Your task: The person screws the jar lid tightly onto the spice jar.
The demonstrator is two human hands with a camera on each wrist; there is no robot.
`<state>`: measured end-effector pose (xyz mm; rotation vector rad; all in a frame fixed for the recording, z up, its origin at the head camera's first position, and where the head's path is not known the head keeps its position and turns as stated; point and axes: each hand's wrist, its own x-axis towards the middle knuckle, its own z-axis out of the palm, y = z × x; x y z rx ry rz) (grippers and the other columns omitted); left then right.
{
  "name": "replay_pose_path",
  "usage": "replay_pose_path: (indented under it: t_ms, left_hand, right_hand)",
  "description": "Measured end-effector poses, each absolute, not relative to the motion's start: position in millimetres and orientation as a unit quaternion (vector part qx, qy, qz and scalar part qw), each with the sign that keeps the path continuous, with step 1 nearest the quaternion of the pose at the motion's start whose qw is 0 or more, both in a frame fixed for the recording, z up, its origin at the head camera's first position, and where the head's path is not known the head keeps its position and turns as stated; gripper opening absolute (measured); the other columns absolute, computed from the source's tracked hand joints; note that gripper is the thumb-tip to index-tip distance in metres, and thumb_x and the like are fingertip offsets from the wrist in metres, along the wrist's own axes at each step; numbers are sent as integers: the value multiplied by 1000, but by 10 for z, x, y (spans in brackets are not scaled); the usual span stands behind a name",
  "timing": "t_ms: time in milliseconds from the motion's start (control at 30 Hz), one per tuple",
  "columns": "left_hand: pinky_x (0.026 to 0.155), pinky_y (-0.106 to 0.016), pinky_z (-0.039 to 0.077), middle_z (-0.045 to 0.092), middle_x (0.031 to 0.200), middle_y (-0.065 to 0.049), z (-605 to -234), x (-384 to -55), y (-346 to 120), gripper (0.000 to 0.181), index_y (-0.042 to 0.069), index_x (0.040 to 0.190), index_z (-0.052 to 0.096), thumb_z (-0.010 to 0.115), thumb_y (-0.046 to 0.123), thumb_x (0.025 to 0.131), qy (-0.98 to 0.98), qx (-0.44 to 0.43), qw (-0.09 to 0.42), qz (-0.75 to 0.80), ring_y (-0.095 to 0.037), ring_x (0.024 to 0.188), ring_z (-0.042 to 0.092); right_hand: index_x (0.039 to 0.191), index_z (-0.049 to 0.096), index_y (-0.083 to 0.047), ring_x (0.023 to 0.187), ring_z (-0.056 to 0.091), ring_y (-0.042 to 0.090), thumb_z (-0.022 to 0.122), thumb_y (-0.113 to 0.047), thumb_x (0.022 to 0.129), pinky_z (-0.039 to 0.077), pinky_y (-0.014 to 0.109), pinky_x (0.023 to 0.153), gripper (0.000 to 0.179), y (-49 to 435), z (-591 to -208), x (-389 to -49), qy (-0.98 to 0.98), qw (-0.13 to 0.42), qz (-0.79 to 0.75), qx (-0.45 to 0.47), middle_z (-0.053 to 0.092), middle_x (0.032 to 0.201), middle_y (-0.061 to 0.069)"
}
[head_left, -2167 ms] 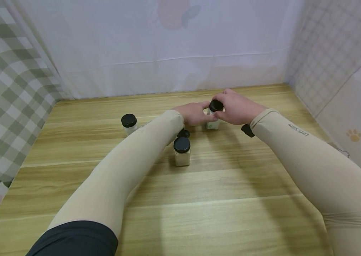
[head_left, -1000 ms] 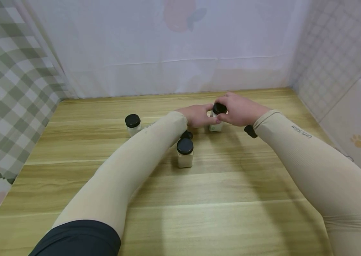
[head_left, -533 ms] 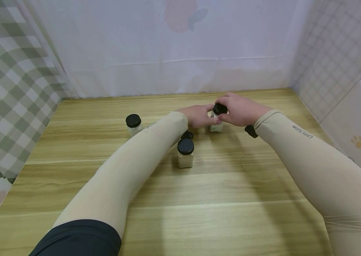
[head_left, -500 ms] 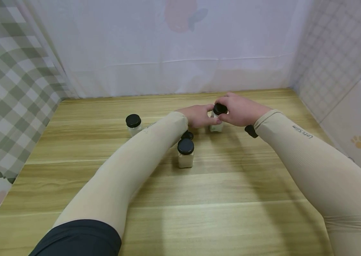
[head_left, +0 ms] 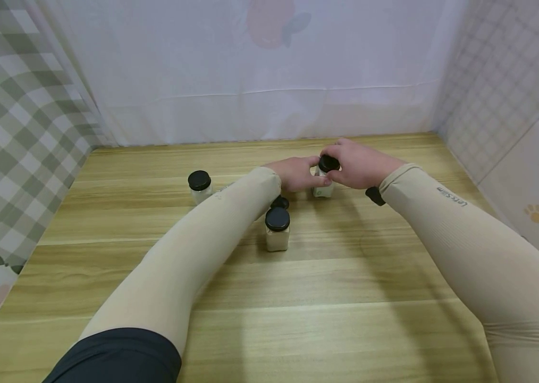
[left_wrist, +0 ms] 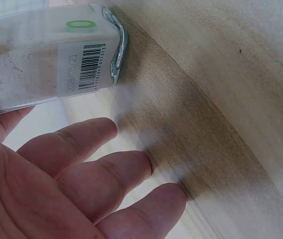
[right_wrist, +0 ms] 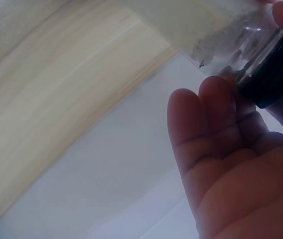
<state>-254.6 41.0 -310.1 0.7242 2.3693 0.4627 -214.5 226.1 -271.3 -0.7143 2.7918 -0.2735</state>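
A squarish clear jar (head_left: 323,190) with pale contents and a black screw lid (head_left: 329,161) stands between both hands at the back of the table. My left hand (head_left: 293,174) holds its body between thumb and index finger. The other left fingers (left_wrist: 111,174) extend below it, close over the wood. My right hand (head_left: 362,164) grips the lid from the right, with fingertips and thumb around its rim. In the left wrist view, a barcode label (left_wrist: 84,68) and a green mark show on the jar's side.
A second black-lidded jar (head_left: 277,236) stands nearer, beside the left forearm. Another jar (head_left: 200,187) is at the left, partly behind the left sleeve. Small black devices show under the right wrist (head_left: 375,196) and near the left. Curtained walls enclose the wooden table (head_left: 346,330).
The head view has shifted slightly, so everything appears a little further right and lower than in the earliest frame. Both hands keep their hold on the jar and lid.
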Motion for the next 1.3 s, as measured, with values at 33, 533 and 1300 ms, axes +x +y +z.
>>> replay_pose_path:
  t_ms: [33,533,1300]
  left_hand:
    - [124,-48,34,42,168,-1,-3101,-2546,410,82,42,169,10,47,72,102,895,273,306,174,-23,157,37]
    - [124,-46,34,37,171,1,-3089,-2541,419,81,43,169,12,49,70,102,896,269,306,178,-23,157,37]
    - [124,-46,34,45,166,-1,-3107,-2538,413,81,41,169,13,51,67,103,893,270,305,189,-22,154,40]
  right_hand:
    - [140,58,2,112,58,36,65,-14,100,50,52,101,43,2261,-2712,-2144,957,123,-93,-244,57,129,24]
    - [138,60,-2,107,61,36,66,-12,101,51,53,99,38,2253,-2677,-2126,957,121,-90,-249,57,124,23]
    - [130,62,5,107,59,34,69,-19,101,50,50,98,38,2268,-2700,-2143,959,119,-89,-243,59,125,22]
